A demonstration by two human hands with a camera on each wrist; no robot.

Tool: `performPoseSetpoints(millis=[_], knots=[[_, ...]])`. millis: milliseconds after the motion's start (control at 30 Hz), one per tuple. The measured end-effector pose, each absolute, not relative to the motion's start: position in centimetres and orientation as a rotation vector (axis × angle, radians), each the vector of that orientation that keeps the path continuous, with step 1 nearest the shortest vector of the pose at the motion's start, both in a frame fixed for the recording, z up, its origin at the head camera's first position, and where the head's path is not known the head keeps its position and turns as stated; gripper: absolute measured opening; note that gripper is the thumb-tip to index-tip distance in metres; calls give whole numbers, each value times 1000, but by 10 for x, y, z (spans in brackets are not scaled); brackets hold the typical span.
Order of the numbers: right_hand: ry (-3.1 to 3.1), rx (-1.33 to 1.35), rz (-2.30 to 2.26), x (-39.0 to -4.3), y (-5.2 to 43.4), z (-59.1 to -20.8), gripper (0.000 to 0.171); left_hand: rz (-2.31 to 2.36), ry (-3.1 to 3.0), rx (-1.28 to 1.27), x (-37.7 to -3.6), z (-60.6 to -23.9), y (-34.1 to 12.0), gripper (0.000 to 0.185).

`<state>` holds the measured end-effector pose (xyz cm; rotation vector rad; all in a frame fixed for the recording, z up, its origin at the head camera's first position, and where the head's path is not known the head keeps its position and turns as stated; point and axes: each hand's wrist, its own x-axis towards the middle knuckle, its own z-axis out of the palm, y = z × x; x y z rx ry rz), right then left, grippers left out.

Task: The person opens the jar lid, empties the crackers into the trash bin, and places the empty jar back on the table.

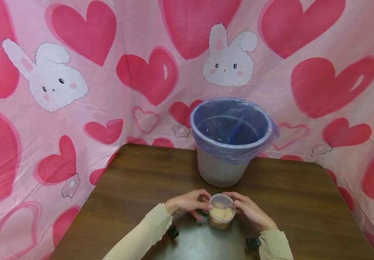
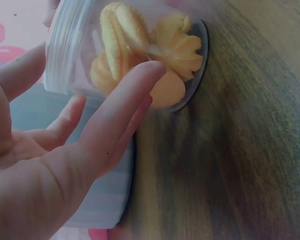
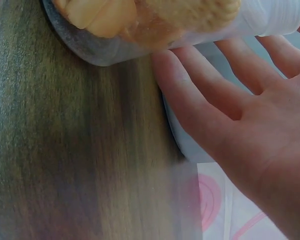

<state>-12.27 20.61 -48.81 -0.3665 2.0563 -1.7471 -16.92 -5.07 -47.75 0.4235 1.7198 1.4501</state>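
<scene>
A clear round plastic jar [image 1: 219, 225] with a ribbed translucent top stands upright on the wooden table. Inside it lie several golden butter cookies [image 2: 177, 52], some with piped ridges. On the jar's left side is my left hand [image 1: 188, 203], its fingers spread and one fingertip right at the ribbed top. My right hand [image 1: 251, 211] lies along the opposite side, fingers nearly straight with a fingertip against the clear wall in the right wrist view. Neither hand's fingers curl round the jar.
Behind the jar stands a pale waste bin [image 1: 220, 168] lined with a blue plastic bag [image 1: 232, 126]. A pink cloth [image 1: 105, 90] with hearts and rabbits hangs round the back and sides of the table [image 1: 148, 169]. Black wrist cameras [image 1: 253, 244] sit at both sleeves.
</scene>
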Motion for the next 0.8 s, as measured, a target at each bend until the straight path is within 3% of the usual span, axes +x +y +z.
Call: performPoseSetpoints(millis=[800], knots=[[2001, -459, -1790, -119, 208, -494, 48, 1396, 1745, 462, -173, -476, -50, 32]])
